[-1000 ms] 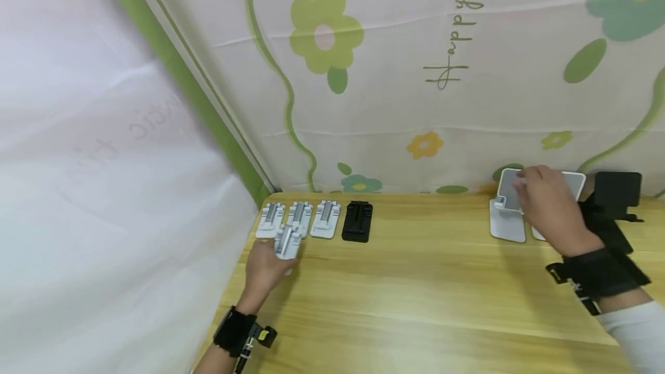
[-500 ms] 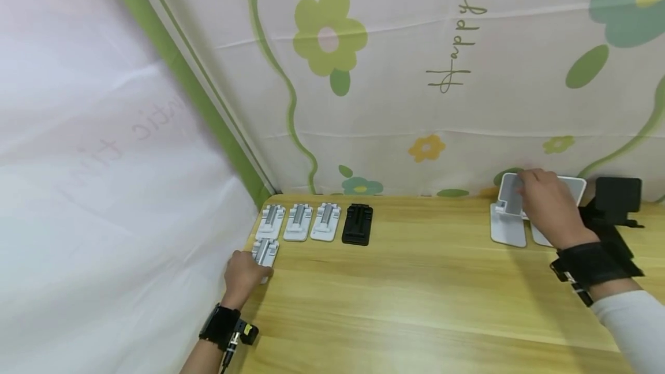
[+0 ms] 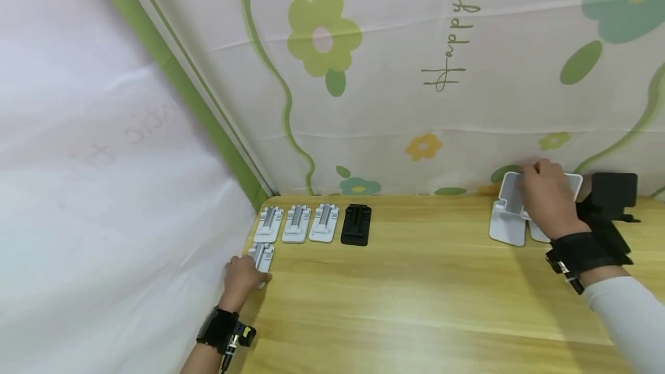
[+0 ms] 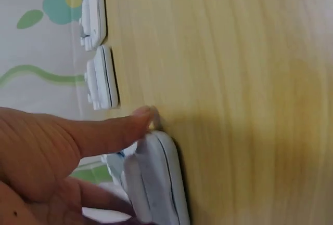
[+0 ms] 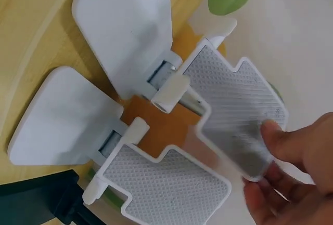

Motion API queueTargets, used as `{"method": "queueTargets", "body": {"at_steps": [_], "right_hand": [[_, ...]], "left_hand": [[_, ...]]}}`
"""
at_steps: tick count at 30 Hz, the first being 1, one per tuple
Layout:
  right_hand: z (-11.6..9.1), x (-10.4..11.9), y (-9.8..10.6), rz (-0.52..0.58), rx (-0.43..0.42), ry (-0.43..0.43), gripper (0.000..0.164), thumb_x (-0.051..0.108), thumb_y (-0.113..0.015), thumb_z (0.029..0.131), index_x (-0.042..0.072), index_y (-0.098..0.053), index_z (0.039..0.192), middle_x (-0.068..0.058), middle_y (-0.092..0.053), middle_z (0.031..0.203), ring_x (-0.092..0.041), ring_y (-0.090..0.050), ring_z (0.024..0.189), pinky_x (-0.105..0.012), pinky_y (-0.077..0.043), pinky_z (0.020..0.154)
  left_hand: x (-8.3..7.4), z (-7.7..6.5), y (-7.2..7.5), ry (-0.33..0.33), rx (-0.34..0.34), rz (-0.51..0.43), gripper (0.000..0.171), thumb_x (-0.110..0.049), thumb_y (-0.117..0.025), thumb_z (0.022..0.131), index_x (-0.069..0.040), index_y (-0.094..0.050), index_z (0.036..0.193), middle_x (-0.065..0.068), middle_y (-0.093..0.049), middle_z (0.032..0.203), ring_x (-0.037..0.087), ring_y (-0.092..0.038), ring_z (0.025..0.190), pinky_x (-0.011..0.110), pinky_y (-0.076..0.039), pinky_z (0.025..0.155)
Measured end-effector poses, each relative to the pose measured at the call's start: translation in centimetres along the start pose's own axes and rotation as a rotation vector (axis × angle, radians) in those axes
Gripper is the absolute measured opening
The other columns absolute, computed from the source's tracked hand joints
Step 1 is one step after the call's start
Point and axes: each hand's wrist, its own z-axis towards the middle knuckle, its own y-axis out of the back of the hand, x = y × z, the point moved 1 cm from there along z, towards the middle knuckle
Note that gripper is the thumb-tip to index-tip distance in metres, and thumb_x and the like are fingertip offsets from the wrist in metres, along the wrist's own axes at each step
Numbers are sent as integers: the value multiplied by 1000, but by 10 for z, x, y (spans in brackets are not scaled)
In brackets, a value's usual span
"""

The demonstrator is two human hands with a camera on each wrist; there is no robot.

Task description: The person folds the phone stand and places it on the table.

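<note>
head: my left hand (image 3: 241, 275) grips the now-lowered folded stand (image 3: 264, 253), starting another row, my right hand (image 3: 548, 198) pinching an unfolded stand (image 5: 223, 92).

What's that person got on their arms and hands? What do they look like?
The left hand and right hand wear no gloves. A wide black band wraps the left wrist, with a small black box marked yellow and a dark cable. A second black band wraps the right wrist, beside a white sleeve.
</note>
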Motion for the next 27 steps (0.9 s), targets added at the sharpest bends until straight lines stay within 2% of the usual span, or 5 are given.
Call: {"method": "queueTargets", "body": {"at_steps": [6, 12, 18, 23, 27], "right_hand": [[2, 6, 22, 135, 170, -100, 16, -11, -65, 89, -16, -62, 104, -35, -59, 97, -47, -60, 80, -57, -50, 63], [7, 51, 49, 172, 150, 17, 15, -10, -70, 87, -7, -68, 102, -24, -68, 92, -35, -65, 75, -47, -51, 62], [15, 118, 71, 237, 55, 102, 14, -4, -78, 82, 3, -71, 92, -12, -71, 85, -25, -65, 70, -37, -50, 58], [9, 169, 79, 336, 56, 136, 15, -2, -81, 81, 4, -71, 91, -8, -72, 87, -20, -68, 73, -34, -55, 59], [1, 190, 84, 405, 105, 104, 15, 3, -81, 84, 6, -70, 93, -6, -72, 90, -16, -67, 75, -29, -54, 60]], "left_hand": [[-26, -3, 1, 20, -120, -146, 89, -35, -57, 104, 34, -17, 142, 54, -29, 136, 66, -34, 129, 68, -43, 101], [-101, -26, 8, -168, -139, -362, 64, -29, -54, 106, 17, -37, 148, 37, -46, 140, 51, -51, 128, 61, -49, 105], [-190, -58, -2, -385, 180, -656, 46, -28, -54, 107, 6, -56, 139, 15, -70, 116, 26, -67, 103, 44, -59, 87], [-234, -75, -19, -338, 540, -951, 51, -23, -59, 105, 9, -50, 144, 17, -70, 118, 25, -71, 106, 45, -60, 94], [-248, -83, -24, -322, 574, -1041, 30, -7, -58, 103, 10, -63, 127, 19, -72, 110, 25, -73, 98, 40, -64, 83]]}}
